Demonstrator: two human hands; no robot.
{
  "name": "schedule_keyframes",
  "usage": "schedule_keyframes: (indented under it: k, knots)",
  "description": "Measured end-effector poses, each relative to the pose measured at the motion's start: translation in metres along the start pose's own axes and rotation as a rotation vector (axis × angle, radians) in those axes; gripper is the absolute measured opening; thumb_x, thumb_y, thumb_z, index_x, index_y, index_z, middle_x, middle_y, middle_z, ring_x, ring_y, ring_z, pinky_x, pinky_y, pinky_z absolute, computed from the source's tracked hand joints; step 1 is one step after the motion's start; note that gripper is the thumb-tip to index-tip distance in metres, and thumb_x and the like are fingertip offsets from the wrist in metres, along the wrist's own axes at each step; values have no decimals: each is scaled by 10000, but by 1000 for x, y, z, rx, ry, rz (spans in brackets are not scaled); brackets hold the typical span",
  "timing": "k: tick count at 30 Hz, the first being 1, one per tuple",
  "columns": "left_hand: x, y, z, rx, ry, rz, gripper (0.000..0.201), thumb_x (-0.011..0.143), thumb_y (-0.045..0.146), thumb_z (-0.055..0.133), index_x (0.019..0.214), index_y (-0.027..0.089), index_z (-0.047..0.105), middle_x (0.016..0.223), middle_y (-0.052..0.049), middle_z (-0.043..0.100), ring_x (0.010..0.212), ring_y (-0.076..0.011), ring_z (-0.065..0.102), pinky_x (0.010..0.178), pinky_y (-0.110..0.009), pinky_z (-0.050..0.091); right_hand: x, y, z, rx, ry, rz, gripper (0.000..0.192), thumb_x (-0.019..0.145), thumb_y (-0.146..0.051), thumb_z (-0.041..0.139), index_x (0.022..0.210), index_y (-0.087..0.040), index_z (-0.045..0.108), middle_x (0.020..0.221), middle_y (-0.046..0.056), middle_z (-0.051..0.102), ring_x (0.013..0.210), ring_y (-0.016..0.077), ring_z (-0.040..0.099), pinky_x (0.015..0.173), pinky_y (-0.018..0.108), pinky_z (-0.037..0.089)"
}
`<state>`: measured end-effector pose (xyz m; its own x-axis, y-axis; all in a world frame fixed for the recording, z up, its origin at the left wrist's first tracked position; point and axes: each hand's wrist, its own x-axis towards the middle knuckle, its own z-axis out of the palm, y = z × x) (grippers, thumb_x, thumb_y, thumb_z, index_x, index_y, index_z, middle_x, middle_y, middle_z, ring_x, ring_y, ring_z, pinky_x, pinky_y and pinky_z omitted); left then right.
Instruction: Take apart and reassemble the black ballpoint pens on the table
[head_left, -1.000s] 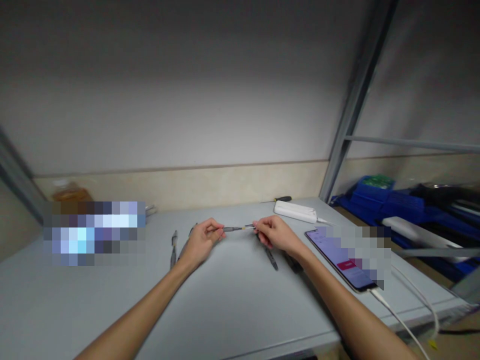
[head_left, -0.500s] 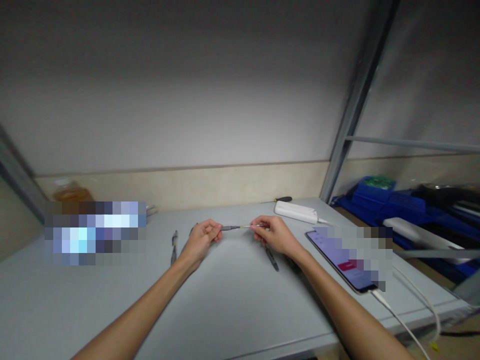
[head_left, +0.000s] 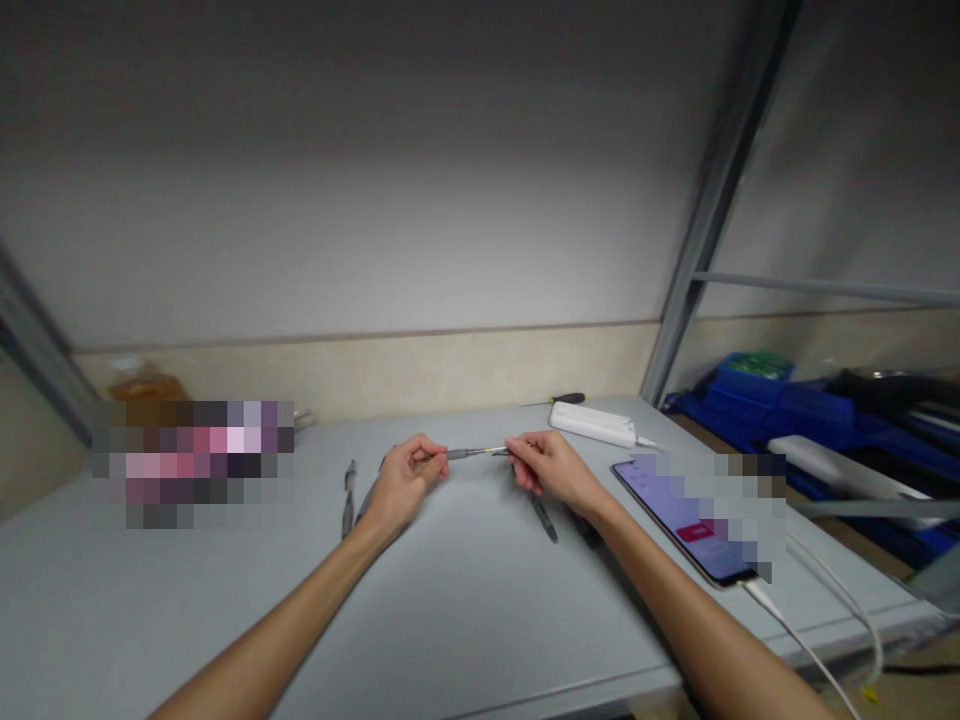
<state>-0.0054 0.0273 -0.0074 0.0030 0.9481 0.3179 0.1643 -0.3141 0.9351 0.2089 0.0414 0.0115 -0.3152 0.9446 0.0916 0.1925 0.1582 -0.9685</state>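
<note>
My left hand [head_left: 411,482] pinches the grey front part of a pen [head_left: 465,454] between thumb and fingertips. The pen lies level between my two hands, its thin inner part showing near the right fingertips. My right hand [head_left: 546,465] is closed on the pen's other end; a small dark piece shows at its fingertips, too small to make out. To the left of my left hand lies a grey pen [head_left: 349,498], and another dark piece sits partly behind that wrist. Below my right hand lies a further grey pen part [head_left: 545,520], its upper end hidden.
A phone [head_left: 675,520] with its screen lit lies right of my right forearm, a white cable [head_left: 802,635] attached. Behind it are a white power bank [head_left: 592,424] and a screwdriver [head_left: 568,399]. A blurred-out object [head_left: 195,460] stands at left. A metal post [head_left: 690,260] rises at right.
My right hand has shifted slightly right, and its fingers have changed their hold at the pen's end. A small dark piece now shows there. My left hand has barely moved.
</note>
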Motion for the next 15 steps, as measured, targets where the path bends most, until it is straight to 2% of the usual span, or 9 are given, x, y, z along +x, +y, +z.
schedule_keyframes:
  k: [3,6,8,12,15]
  knots:
    - [-4,10,3,79,33,0,153,646,307,634,680,174,566,618,7,611,624,-143,578,611,-245,421,-1,-2,1,118,-5,80,435,778,-550,502,591,-158,513,350,-43,453,294,50,324,301,173,208]
    - [-6,15,7,62,19,-6,177,639,327,634,678,173,555,636,-4,617,643,-148,584,625,-247,424,-2,-4,0,162,-6,127,493,790,-579,461,533,-159,487,323,-37,417,286,49,310,296,175,175]
    - [-5,12,7,43,4,-7,202,651,355,630,694,172,555,617,-2,609,632,-148,578,622,-247,419,-2,-6,0,153,41,101,486,777,-590,477,578,-149,520,380,-20,481,316,59,377,307,175,225]
    - [1,0,3,46,20,10,216,688,387,609,702,177,558,601,9,596,600,-134,553,623,-245,408,0,-6,-1,164,86,-23,388,684,-508,640,819,-148,588,573,-8,599,427,78,486,370,182,344]
    - [3,-5,1,35,20,-2,198,696,376,598,712,183,557,598,19,596,595,-132,558,630,-249,416,0,-3,-2,167,59,-48,335,677,-449,658,774,-134,596,562,-7,590,431,70,473,407,189,366]
